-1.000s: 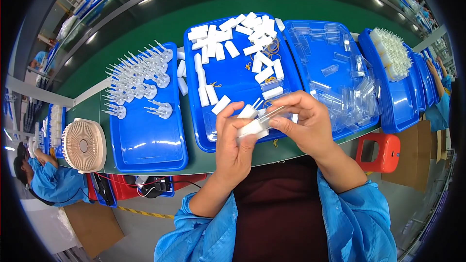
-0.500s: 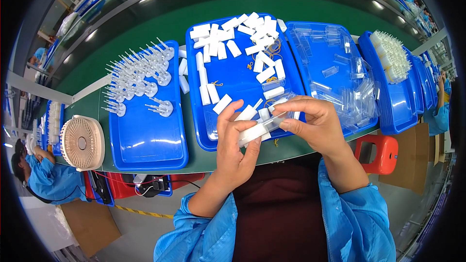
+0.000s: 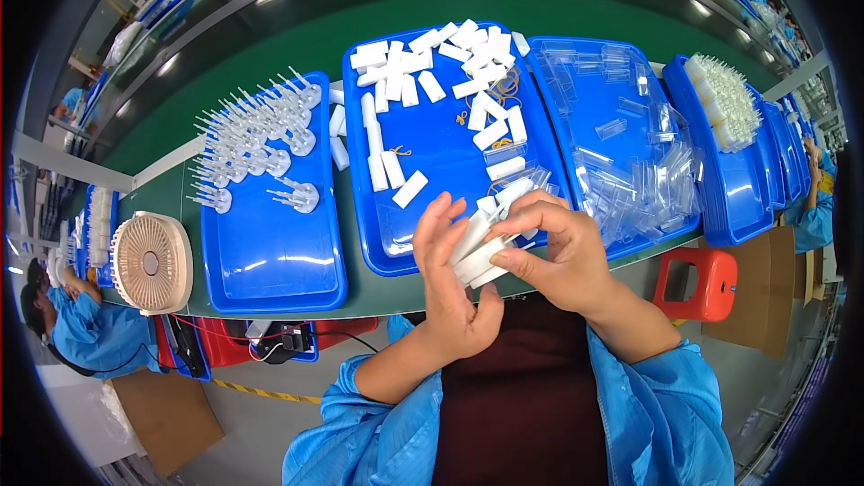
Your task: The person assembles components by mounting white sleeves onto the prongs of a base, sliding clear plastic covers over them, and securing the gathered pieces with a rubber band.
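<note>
Above the front edge of the bench, my left hand (image 3: pixel 457 288) cradles a small bundle of white rectangular blocks (image 3: pixel 479 263), its fingers raised behind them and its thumb lower down. My right hand (image 3: pixel 562 256) pinches the same block from the right with thumb and forefinger. Some thin clear plastic and other white pieces show between and behind the fingers; how they fit together is partly hidden. Behind both hands lies the blue middle tray (image 3: pixel 432 157), with loose white blocks (image 3: pixel 409 63) and yellow rubber bands (image 3: pixel 508 85) in it.
The left blue tray (image 3: pixel 270 283) holds white pronged parts (image 3: pixel 261 130). Clear rectangular cases (image 3: pixel 652 180) lie in the right blue tray (image 3: pixel 589 148); farther right are stacked trays with white bristly parts (image 3: pixel 724 103). A fan (image 3: pixel 151 263), a red stool (image 3: pixel 697 283) and a co-worker (image 3: pixel 99 324) are nearby.
The hands have come closer together and tilted the white block more upright. The clear sleeve that showed between them is now mostly hidden by my right fingers.
</note>
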The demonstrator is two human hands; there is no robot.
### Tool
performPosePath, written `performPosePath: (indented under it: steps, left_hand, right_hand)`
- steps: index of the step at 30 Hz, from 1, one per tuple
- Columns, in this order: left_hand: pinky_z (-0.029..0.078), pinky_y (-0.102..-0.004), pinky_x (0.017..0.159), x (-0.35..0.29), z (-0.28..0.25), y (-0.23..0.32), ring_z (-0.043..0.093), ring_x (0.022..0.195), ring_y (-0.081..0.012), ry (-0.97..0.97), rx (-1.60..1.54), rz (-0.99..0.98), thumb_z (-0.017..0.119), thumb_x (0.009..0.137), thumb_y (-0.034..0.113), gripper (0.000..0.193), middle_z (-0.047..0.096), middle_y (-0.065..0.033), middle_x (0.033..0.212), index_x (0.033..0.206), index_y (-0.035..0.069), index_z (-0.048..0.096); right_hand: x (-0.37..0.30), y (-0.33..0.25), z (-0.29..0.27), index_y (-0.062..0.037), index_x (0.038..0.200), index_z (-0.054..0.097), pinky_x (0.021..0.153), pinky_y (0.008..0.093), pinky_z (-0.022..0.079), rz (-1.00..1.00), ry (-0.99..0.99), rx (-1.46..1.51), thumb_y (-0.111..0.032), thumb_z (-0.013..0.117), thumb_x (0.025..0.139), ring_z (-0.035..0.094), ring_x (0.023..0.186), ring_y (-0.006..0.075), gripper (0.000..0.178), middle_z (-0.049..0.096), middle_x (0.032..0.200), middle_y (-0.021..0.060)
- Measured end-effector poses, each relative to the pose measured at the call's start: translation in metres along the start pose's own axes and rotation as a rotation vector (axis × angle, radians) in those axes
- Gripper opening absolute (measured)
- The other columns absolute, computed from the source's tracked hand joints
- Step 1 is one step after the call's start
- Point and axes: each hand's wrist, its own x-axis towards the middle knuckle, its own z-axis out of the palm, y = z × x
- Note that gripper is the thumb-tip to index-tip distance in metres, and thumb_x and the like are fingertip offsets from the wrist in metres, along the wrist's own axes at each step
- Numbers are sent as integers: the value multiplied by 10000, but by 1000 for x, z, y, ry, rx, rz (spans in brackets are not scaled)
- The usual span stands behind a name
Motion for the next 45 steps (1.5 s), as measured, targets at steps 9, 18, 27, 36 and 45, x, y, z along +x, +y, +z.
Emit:
performPosePath:
  steps: [9,18,27,36,45]
  left_hand:
    - [294,-415,1022,2,-2,-3,346,1243,-300,-76,-382,-185,524,792,4,587,256,-204,1365,1319,3,265]
    - [298,-393,1017,2,-3,-6,336,1245,-270,-100,-595,-251,512,822,30,478,284,-198,1351,1263,17,327]
    - [320,-384,992,10,-6,-9,393,1194,-240,-146,-784,-405,505,839,9,348,346,-177,1307,1165,46,391]
    - [329,-347,977,7,1,-5,411,1172,-225,-191,-698,-384,502,867,28,331,392,-172,1275,1169,49,368]
    - [383,-323,913,15,8,-4,456,1112,-196,-295,-577,-411,544,840,10,356,411,-164,1269,1148,53,370]
  right_hand:
    - [-1,-9,-6,-134,993,671,808,300,339,-128,-69,-255,-200,770,662,544,899,170,352,604,933,40]
    - [-1,-2,-8,-118,1029,629,828,315,350,-80,-34,-135,-179,754,678,568,897,178,377,615,948,35]
    - [1,-7,-23,-119,970,629,808,310,358,-135,-138,-227,-140,736,682,583,896,193,308,622,955,43]
    - [-4,-1,-28,-120,871,638,795,307,356,-281,-204,-173,-87,734,675,608,951,213,221,657,869,10]
    - [-13,4,-44,-158,835,628,750,295,313,-355,-185,-315,-85,715,680,597,946,150,193,644,911,-19]
